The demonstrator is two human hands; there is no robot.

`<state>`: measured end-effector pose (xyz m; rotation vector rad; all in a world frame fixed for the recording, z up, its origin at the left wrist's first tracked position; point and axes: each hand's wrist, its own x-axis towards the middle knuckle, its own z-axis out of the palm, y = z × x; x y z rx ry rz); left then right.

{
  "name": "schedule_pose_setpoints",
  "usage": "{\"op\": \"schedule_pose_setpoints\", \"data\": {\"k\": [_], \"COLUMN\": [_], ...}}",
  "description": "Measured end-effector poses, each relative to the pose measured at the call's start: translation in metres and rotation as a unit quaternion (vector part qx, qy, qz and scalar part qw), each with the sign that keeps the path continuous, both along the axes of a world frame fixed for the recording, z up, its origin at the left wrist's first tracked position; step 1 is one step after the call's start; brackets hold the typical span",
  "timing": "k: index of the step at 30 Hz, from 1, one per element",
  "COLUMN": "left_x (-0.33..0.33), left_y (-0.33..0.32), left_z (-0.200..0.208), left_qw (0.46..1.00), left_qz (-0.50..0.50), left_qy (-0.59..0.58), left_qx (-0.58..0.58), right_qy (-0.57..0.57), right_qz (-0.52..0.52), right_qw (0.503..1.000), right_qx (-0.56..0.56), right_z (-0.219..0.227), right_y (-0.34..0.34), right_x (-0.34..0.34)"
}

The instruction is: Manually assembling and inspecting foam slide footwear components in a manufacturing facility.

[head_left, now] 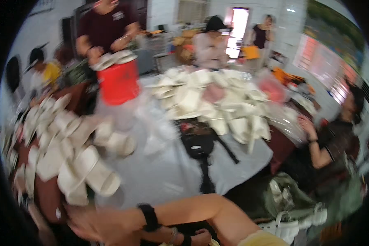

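Note:
My right arm, in a yellow sleeve, reaches across my front to the left, a black band at its wrist. Beyond the band my right hand [98, 223] is smeared by motion, so its fingers cannot be read. It is nearest a pile of cream slippers [96, 170] at the table's left side. Below that arm, my left hand [201, 236] shows at the lower edge, next to a bracelet and another black band. Its fingers look curled; whatever they hold, if anything, is hidden. A black bag with straps [197, 141] lies on the table ahead.
A larger heap of cream slippers [217, 96] covers the table's far part. A person across the table [106, 30] has hands over slippers on a red bucket [119, 82]. Another person [320, 147] sits at right. White clogs [281, 229] lie at lower right.

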<state>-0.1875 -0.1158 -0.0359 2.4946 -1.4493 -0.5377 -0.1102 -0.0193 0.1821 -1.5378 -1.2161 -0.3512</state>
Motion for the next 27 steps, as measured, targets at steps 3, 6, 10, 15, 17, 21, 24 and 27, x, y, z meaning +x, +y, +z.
{"op": "schedule_pose_setpoints", "data": {"k": [3,6,10,15,17,21,24,27], "left_x": [-0.047,-0.113,-0.144,-0.163,-0.172,-0.169,-0.163,-0.158], "left_y": [0.022,0.016,0.018,0.015,0.012,-0.001,0.0,0.009], "left_z": [-0.024,-0.04,-0.057,-0.077,-0.083,-0.091,-0.1,-0.108], "left_qw": [0.986,0.936,0.857,0.799,0.783,0.777,0.776,0.775], "left_qz": [0.15,0.316,0.468,0.544,0.562,0.567,0.568,0.571], "left_qy": [0.067,0.153,0.211,0.246,0.256,0.26,0.254,0.243], "left_qx": [0.026,0.044,0.057,0.071,0.077,0.085,0.098,0.12], "right_qy": [0.12,0.154,0.282,0.247,0.124,-0.008,-0.033,0.04], "right_qz": [0.584,0.236,0.154,0.074,0.053,0.231,0.248,0.347], "right_qw": [0.636,0.952,0.947,0.966,0.987,0.933,0.927,0.912], "right_qx": [-0.491,-0.114,-0.03,0.001,-0.086,-0.275,-0.28,-0.214], "right_z": [-0.013,-0.046,-0.016,-0.011,-0.01,-0.017,-0.017,-0.023], "right_y": [-0.015,-0.055,-0.059,-0.053,-0.049,-0.038,-0.036,-0.038], "right_x": [-0.018,0.014,0.038,-0.001,-0.024,-0.09,-0.124,-0.141]}}
